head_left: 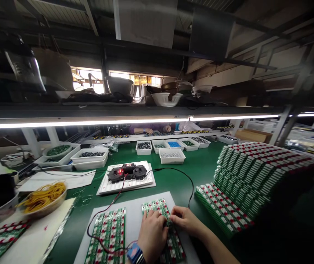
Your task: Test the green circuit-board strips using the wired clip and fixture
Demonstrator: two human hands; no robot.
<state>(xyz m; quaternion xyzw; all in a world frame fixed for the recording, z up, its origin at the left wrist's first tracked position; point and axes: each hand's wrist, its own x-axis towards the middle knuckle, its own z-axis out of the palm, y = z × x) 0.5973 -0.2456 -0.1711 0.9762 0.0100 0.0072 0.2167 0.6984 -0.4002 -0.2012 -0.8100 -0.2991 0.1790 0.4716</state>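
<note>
A green circuit board panel with rows of white and red parts lies on a white sheet. Across its middle rests my left hand, fingers bent loosely and apart on the board, with a blue wrist strap at the wrist. At the panel's right edge my right hand is closed in a pinch, thumb against forefinger; whatever sits between the tips is too small to make out. Left of my hands, a second circuit board panel lies on the same white sheet, a dark red cord looping over it.
A black device with a red light sits on a white foam block. Tall stacks of panels stand at right. Parts trays line the back; yellow rubber bands fill a bowl. A co-worker's hands show beyond.
</note>
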